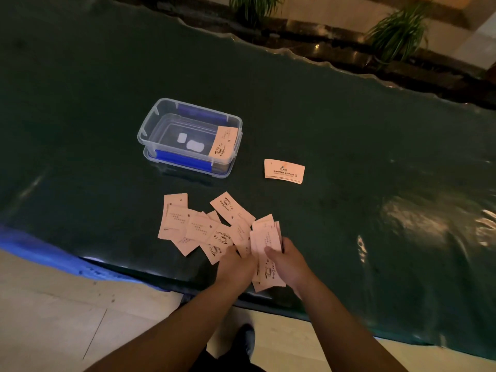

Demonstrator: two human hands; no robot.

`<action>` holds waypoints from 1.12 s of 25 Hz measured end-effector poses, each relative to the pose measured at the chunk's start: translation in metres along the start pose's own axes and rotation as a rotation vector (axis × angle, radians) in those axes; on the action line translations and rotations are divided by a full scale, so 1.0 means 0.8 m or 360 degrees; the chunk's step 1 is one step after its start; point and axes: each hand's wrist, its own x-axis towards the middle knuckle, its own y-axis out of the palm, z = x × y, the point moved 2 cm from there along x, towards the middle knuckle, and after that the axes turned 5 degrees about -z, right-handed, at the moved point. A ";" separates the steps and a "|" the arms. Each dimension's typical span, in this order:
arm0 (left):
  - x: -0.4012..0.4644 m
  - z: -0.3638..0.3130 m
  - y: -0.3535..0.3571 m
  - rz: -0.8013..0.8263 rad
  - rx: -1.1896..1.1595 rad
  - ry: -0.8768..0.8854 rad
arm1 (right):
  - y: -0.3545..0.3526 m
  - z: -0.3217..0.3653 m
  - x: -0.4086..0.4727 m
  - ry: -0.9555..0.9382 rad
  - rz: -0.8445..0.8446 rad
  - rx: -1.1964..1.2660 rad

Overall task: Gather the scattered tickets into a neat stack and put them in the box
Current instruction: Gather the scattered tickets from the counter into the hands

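Observation:
Several pale pink tickets (200, 226) lie scattered and overlapping on the dark green table near its front edge. My right hand (288, 260) grips a bunch of tickets (267, 238) held roughly upright. Just left of that bunch, my left hand (236, 265) rests with its fingers on the nearest loose tickets. A clear plastic box (166, 119) with blue clips stands further back, and one ticket (224, 140) leans inside against its right wall. A small neat stack of tickets (284, 171) lies to the right of the box.
The dark green table (375, 157) has a wavy far edge, with potted plants (400, 30) beyond it. A blue strip (40, 251) runs along the front left edge. Tiled floor and my shoe (248, 339) show below.

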 end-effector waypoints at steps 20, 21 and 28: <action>0.005 -0.017 0.016 0.0135 -0.0180 -0.0080 | 0.001 0.008 0.011 -0.0099 0.0102 0.0024; 0.005 -0.019 0.015 0.0198 -0.0201 -0.0059 | -0.001 0.007 0.013 -0.0105 0.0076 0.0056; 0.021 -0.048 -0.010 0.0610 0.0177 0.0301 | -0.007 0.010 0.029 -0.0048 -0.0116 0.0339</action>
